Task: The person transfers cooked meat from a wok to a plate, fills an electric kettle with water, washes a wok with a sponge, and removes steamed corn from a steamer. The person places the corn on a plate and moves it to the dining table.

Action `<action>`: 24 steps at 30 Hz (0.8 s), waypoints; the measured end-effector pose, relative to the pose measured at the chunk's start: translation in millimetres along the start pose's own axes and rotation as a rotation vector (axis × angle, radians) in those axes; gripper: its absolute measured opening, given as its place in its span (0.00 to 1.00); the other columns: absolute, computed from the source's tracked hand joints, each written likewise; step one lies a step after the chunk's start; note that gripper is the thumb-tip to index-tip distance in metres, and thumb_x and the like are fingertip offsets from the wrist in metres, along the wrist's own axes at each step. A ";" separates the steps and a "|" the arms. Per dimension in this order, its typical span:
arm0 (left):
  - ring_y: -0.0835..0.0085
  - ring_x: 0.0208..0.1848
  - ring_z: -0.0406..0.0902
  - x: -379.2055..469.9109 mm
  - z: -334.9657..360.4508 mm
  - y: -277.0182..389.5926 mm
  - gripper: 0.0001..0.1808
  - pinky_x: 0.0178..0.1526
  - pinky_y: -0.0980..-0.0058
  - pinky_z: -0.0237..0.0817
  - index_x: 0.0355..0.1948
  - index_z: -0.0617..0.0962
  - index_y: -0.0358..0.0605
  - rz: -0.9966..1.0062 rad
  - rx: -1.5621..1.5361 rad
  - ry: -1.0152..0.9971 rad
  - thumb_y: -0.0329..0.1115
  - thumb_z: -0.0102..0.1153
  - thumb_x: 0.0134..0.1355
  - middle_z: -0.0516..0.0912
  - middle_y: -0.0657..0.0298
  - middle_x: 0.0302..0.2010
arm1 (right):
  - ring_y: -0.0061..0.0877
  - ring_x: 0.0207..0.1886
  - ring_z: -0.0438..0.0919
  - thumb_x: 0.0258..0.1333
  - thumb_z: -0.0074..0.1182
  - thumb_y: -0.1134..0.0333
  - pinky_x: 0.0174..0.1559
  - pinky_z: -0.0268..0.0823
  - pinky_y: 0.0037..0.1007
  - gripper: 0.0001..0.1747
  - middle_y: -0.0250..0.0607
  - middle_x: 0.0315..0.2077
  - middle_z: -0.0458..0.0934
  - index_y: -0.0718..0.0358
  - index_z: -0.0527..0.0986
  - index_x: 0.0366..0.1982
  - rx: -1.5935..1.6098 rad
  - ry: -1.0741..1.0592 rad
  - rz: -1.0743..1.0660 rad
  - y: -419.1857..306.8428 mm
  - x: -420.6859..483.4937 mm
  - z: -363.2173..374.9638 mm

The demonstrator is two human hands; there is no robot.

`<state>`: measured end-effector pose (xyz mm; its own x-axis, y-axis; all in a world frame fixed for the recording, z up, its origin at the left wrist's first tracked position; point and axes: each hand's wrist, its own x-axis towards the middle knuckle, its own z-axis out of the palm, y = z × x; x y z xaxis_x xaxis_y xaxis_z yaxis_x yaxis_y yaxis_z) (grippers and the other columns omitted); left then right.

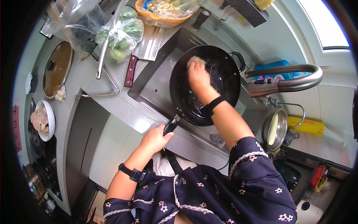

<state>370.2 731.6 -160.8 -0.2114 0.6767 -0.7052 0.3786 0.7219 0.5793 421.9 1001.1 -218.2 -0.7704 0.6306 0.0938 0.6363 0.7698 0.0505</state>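
Note:
A black wok [179, 81] sits tilted over the steel sink [148, 92], some water glistening inside it. My left hand [155, 140] grips its black handle [171, 125] at the sink's front edge. Inside the wok, my right hand [199, 75] presses a pale scrubbing pad [195, 60] against the far-left inner wall; the hand is slightly blurred. A second, loop handle [239, 61] juts from the wok's far side. The curved faucet [291, 70] stands to the right, its spout head beside the wok.
A cleaver [131, 71] lies along the sink's left rim, near bagged green vegetables [123, 36] and an orange basket [165, 21]. Further left are a glass lid [57, 68] and a white bowl of meat [49, 120]. On the right, a steel bowl [282, 128] holds baby corn.

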 end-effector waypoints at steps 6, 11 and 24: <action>0.48 0.40 0.77 -1.2 -0.2 0.2 0.26 0.43 0.57 0.67 0.37 0.75 0.39 -0.020 -0.027 0.003 0.55 0.54 0.55 0.81 0.46 0.33 | 0.39 0.46 0.74 0.52 0.46 0.70 0.45 0.71 0.33 0.11 0.44 0.39 0.78 0.64 0.79 0.31 -0.240 -0.281 0.052 68.8 -11.9 0.9; 0.49 0.41 0.78 -5.6 -5.8 4.7 0.26 0.44 0.57 0.67 0.38 0.75 0.40 -0.067 -0.053 -0.007 0.55 0.54 0.54 0.81 0.47 0.33 | 0.41 0.42 0.79 0.46 0.54 0.62 0.44 0.72 0.38 0.16 0.50 0.34 0.81 0.66 0.78 0.35 -0.087 -0.646 0.156 83.2 -5.9 -34.9; 0.50 0.41 0.78 -3.9 -6.2 8.8 0.25 0.44 0.58 0.67 0.39 0.76 0.41 -0.068 -0.024 -0.047 0.55 0.53 0.55 0.81 0.48 0.34 | 0.31 0.25 0.75 0.39 0.55 0.71 0.33 0.69 0.29 0.12 0.38 0.23 0.73 0.58 0.73 0.32 0.199 -0.227 -0.561 -13.1 -42.9 -32.0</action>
<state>368.8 736.2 -150.5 -0.1935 0.6187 -0.7614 0.3431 0.7698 0.5383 447.9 960.8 -191.1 -0.9876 0.1143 -0.1080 0.1304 0.9790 -0.1568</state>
